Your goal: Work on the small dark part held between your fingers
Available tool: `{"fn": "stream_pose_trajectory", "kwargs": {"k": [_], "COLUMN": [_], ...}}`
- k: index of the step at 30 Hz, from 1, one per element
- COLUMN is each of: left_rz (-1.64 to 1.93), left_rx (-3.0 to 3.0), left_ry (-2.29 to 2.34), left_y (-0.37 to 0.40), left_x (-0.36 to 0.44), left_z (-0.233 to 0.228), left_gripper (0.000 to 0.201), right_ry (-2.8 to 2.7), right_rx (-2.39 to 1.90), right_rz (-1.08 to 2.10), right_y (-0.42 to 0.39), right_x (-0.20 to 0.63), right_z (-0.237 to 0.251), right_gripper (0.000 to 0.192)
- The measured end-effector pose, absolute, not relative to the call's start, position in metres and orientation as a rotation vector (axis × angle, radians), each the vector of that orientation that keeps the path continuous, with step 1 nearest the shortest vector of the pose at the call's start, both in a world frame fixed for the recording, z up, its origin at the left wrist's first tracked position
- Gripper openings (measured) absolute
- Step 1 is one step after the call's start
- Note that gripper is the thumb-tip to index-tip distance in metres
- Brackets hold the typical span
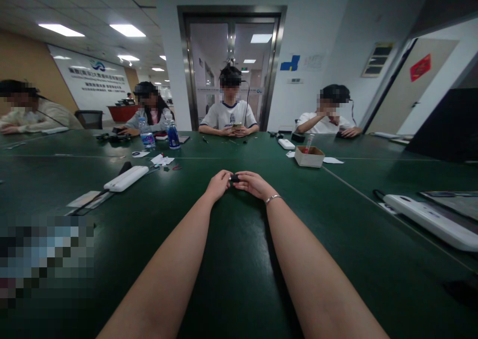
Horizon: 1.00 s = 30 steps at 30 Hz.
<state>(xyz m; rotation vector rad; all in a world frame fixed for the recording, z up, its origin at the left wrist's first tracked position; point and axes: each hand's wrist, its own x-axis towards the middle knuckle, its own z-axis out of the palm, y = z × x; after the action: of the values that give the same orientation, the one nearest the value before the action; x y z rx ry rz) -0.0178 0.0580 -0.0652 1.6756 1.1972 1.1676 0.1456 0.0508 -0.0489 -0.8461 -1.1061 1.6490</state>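
Both of my arms reach out over the green table (239, 259). Between my hands is a small black object (235, 178) with a shiny silver end, too small to name for certain. My left hand (218, 185) pinches it at the silver end. From the other side, my right hand (255, 183), with a silver bracelet (273, 198) at its wrist, holds the black part between thumb and fingers. Some of the fingertips' contact is hard to see at this size.
White power strips (127, 178) (429, 219) lie left and right. Beyond my hands are a cardboard box (309, 157), a water bottle (146, 136), a blue bottle (173, 136) and paper scraps (162, 160). Several people sit around the table, one (229, 112) opposite holding a phone.
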Motion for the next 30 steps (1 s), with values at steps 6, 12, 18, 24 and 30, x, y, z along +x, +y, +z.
{"fn": "stream_pose_trajectory", "kwargs": {"k": [6,12,18,24,30], "left_rz": [1.157,1.172,1.187,1.179,1.159], "left_rx": [1.636,1.679,1.633,1.663,1.68], "left_ry": [1.228,1.186,1.187,1.192,1.188], "left_y": [0.0594,0.0608,0.0613,0.0642,0.0641], "left_x": [-0.0192,-0.0193,-0.018,-0.0196,-0.0204], "left_z": [-0.0658,-0.0682,-0.0677,-0.0713,-0.0716], "left_gripper": [0.024,0.026,0.024,0.025,0.03], "right_ry": [-1.107,-1.094,-1.11,-1.111,-1.111], "right_rx": [-0.849,-0.839,-0.842,-0.837,-0.851], "right_rz": [1.65,1.645,1.646,1.642,1.638], "right_y": [0.0493,0.0523,0.0526,0.0511,0.0533], "right_x": [0.1455,0.1463,0.1465,0.1467,0.1472], "right_z": [-0.0477,-0.051,-0.0511,-0.0498,-0.0514], "right_gripper": [0.015,0.014,0.013,0.013,0.012]}}
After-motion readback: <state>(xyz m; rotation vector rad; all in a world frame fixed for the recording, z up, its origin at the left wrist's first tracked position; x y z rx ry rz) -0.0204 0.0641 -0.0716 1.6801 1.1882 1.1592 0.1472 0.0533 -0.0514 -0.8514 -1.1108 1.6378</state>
